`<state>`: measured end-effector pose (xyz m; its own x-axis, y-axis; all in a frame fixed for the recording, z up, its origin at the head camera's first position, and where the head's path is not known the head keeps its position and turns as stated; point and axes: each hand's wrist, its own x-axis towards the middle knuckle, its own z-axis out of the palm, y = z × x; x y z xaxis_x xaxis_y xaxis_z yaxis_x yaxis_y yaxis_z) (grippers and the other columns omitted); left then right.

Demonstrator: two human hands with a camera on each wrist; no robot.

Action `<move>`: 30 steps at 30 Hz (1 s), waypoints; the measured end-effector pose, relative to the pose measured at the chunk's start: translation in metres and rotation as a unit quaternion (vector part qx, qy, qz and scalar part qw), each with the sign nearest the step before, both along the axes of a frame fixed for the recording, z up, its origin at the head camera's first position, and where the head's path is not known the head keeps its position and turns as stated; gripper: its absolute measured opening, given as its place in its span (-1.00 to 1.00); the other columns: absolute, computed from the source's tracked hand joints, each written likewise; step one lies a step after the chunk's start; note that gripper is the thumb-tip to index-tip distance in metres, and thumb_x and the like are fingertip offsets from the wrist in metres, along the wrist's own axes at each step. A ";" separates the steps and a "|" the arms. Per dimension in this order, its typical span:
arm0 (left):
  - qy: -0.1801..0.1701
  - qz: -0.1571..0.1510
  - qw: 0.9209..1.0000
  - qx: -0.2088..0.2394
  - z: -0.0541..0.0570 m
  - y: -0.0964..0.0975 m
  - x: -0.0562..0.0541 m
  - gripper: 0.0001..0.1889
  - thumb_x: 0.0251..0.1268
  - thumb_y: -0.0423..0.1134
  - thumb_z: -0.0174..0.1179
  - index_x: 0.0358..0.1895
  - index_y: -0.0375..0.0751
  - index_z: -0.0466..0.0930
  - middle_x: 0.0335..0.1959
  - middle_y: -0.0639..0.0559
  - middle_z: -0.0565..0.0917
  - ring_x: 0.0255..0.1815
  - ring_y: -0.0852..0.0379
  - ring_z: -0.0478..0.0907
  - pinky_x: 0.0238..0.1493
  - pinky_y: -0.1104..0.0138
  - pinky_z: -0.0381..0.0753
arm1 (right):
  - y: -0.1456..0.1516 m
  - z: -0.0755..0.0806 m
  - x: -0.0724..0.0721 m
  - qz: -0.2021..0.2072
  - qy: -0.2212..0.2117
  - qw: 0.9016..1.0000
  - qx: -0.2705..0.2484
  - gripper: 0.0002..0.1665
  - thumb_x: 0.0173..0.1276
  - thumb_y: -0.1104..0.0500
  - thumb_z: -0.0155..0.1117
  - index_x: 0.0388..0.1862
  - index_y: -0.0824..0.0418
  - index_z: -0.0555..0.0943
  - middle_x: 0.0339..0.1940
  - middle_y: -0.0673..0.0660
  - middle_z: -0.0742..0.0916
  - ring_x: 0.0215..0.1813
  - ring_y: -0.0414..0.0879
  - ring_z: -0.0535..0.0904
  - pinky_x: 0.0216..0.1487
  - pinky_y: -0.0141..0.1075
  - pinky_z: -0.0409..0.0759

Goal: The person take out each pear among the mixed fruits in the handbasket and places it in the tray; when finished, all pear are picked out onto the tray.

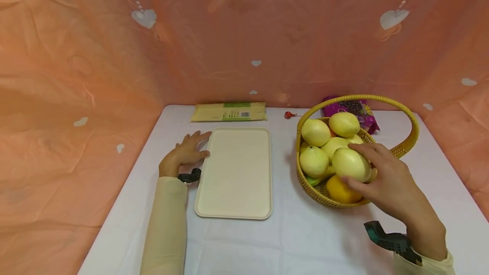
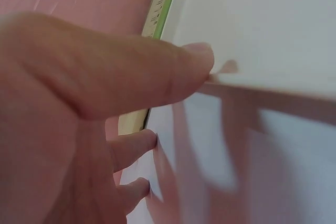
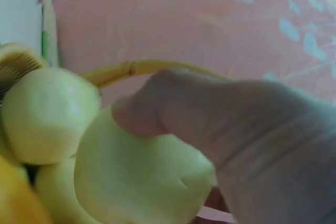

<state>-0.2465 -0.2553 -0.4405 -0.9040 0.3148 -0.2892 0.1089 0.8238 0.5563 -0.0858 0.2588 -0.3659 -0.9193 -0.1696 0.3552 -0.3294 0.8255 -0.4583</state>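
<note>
My right hand (image 1: 389, 181) grips a pale yellow-green fruit (image 1: 350, 164) over the right side of a wicker basket (image 1: 317, 196); the thumb lies across its skin in the right wrist view. More pale fruits (image 1: 314, 161) fill the basket, along with an orange fruit (image 1: 342, 190) at the front. Something green peeks out beneath them, mostly hidden. On the left, a cream rectangular tray (image 1: 237, 173) lies flat on the table. My left hand (image 1: 187, 151) touches its left edge, fingers extended; in the left wrist view the thumb (image 2: 194, 59) rests on the rim.
Behind the tray lies a flat beige-and-green package (image 1: 229, 112). A small red item (image 1: 289, 115), perhaps a wrapped lollipop, is between it and the basket. A purple bag (image 1: 366, 118) sits behind the basket, whose tall handle (image 1: 357, 96) arches up. Orange cloth (image 1: 248, 33) surrounds the white table.
</note>
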 end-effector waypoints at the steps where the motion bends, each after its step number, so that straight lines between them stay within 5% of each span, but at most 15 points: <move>1: -0.001 0.000 1.000 -0.001 0.000 -0.001 0.000 -0.16 0.58 -0.08 0.24 0.80 -0.06 0.09 0.82 -0.45 -0.14 0.79 -0.62 -0.38 0.55 -0.67 -0.38 | 0.000 0.004 -0.001 0.006 0.011 1.000 -0.004 -0.10 0.04 0.11 0.83 0.40 0.18 0.66 0.24 0.25 0.71 0.09 0.21 0.67 0.06 -0.19 0.72; 4: -0.007 0.002 1.000 0.000 0.000 -0.002 0.000 -0.16 0.59 -0.08 0.24 0.81 -0.03 0.07 0.83 -0.42 -0.16 0.80 -0.59 -0.41 0.57 -0.64 -0.41 | -0.003 0.017 -0.003 0.022 0.042 0.999 -0.021 -0.09 0.01 0.18 0.83 0.39 0.10 0.67 0.26 0.17 0.73 0.10 -0.08 0.62 0.08 -0.66 0.46; 7: -0.011 0.006 1.000 0.003 -0.001 -0.003 -0.001 -0.16 0.59 -0.08 0.24 0.81 -0.01 0.07 0.83 -0.40 -0.18 0.80 -0.58 -0.43 0.57 -0.63 -0.44 | -0.011 0.028 -0.006 0.038 0.059 0.997 -0.037 -0.08 0.01 0.23 0.82 0.42 0.07 0.66 0.29 0.11 0.74 0.10 -0.30 0.55 0.14 -0.81 0.36; 14: -0.020 0.016 1.000 0.013 -0.003 -0.001 0.000 -0.15 0.58 -0.10 0.26 0.81 0.02 0.09 0.84 -0.36 -0.18 0.81 -0.55 -0.45 0.58 -0.61 -0.48 | -0.038 0.046 -0.017 0.082 0.068 0.993 -0.055 -0.03 0.03 0.21 0.83 0.48 0.01 0.65 0.30 0.06 0.77 0.13 -0.11 0.66 0.13 -0.78 0.45; 18: -0.024 0.020 0.999 0.017 -0.001 0.000 0.000 -0.16 0.57 -0.11 0.26 0.81 0.02 0.10 0.85 -0.36 -0.18 0.81 -0.55 -0.46 0.59 -0.60 -0.49 | -0.055 0.051 -0.026 0.106 0.078 0.988 -0.077 -0.06 0.04 0.22 0.83 0.45 0.04 0.65 0.29 0.04 0.77 0.14 -0.19 0.64 0.13 -0.75 0.51; 30: -0.022 0.018 0.999 0.022 0.001 -0.001 0.003 -0.16 0.58 -0.12 0.25 0.81 0.01 0.09 0.84 -0.37 -0.19 0.81 -0.54 -0.47 0.60 -0.58 -0.51 | -0.110 0.052 -0.061 0.182 0.061 0.968 -0.161 -0.15 0.14 0.25 0.77 0.44 0.12 0.64 0.32 0.05 0.75 0.21 -0.13 0.70 0.18 -0.50 0.71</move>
